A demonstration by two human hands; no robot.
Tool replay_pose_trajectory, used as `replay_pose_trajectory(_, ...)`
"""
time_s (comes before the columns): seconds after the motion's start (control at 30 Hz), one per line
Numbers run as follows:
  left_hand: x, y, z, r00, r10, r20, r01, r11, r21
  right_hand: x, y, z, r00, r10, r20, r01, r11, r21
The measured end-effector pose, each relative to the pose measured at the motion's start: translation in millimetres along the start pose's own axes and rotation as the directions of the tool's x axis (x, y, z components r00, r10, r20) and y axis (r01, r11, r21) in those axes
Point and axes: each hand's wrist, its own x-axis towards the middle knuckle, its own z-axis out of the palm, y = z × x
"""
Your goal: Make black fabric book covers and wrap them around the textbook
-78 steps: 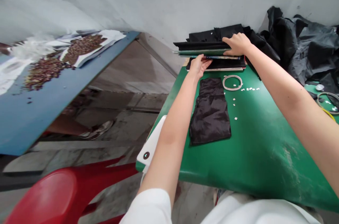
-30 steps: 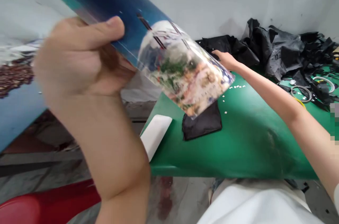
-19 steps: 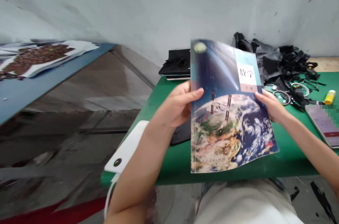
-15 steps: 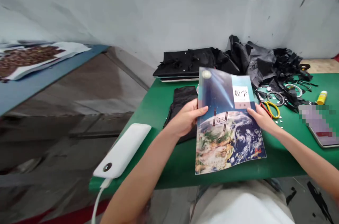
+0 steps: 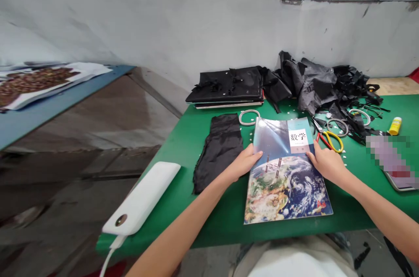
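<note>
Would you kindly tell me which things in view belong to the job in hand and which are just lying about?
In hand:
Book, held at its left edge by the left hand and at its right by the right hand

Apparently lying about:
Black cloth, left of the book
Red-and-yellow-handled tool
Yellow tube
White device with cable
Black scraps

"Between left hand (image 5: 244,163) and right hand (image 5: 327,162)?"
"A book (image 5: 288,185), glossy paper cover."
"Left of them?"
"Black cloth (image 5: 219,150), dimly seen, perhaps satiny."
"Beneath?"
"Smooth green tabletop (image 5: 350,213), low sheen."
</note>
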Motion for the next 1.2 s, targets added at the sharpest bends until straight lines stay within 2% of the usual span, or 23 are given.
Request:
replay_pose_trajectory(0.1, 1, 9, 7, 1.000, 0.014, -0.014, -0.010, 0.967, 0.255, -2, 8, 2, 0.998, 0.052, -0.032, -0.053, 0.997, -0.055)
replay_pose_trajectory(0.17, -3, 18, 11, 0.999, -0.043, 0.025, 0.031, 0.934, 0.357, -3, 12, 4, 0.994, 0.084, -0.076, -0.090, 0.993, -0.082)
replay_pose_trajectory(0.27, -9, 31, 15, 0.994, -0.063, 0.094, 0.005, 0.856, 0.518, -3, 17, 9, 0.989, 0.089, -0.119, -0.102, 0.990, -0.102)
replay_pose_trajectory(0.33, -12, 38, 17, 0.996, -0.049, 0.072, -0.011, 0.747, 0.665, -3, 18, 12, 0.988, 0.077, -0.137, -0.092, 0.990, -0.105)
replay_pose_trajectory(0.4, -13, 42, 20, 0.999, -0.043, -0.005, 0.030, 0.606, 0.795, -4, 18, 14, 0.985, 0.074, -0.157, -0.091, 0.990, -0.107)
replay_pose_trajectory(0.47, -14, 43, 24, 0.996, -0.026, -0.082, 0.084, 0.487, 0.869, -5, 17, 16, 0.984, 0.069, -0.165, -0.089, 0.989, -0.122)
replay_pose_trajectory(0.53, -16, 41, 29, 0.992, -0.003, -0.126, 0.115, 0.430, 0.895, -5, 17, 17, 0.986, 0.048, -0.158, -0.071, 0.987, -0.145)
replay_pose_trajectory(0.63, -19, 37, 35, 0.978, 0.115, -0.174, 0.115, 0.398, 0.910, -4, 17, 19, 0.988, 0.016, -0.155, -0.042, 0.985, -0.167)
replay_pose_trajectory(0.77, -16, 32, 35, 0.908, 0.388, -0.157, 0.030, 0.312, 0.949, -3, 18, 19, 0.985, 0.001, -0.171, -0.031, 0.985, -0.169)
replay_pose_trajectory(0.9, 5, 28, 33, 0.861, 0.508, -0.022, -0.187, 0.356, 0.916, -4, 16, 19, 0.985, -0.012, -0.173, -0.020, 0.983, -0.182)
replay_pose_trajectory(1.03, 40, 31, 38, 0.829, 0.546, 0.118, -0.384, 0.404, 0.830, -4, 14, 21, 0.980, -0.013, -0.199, -0.024, 0.983, -0.184)
replay_pose_trajectory(1.2, 73, 38, 44, 0.857, 0.488, 0.163, -0.413, 0.463, 0.784, -5, 10, 17, 0.973, 0.011, -0.230, -0.061, 0.976, -0.211)
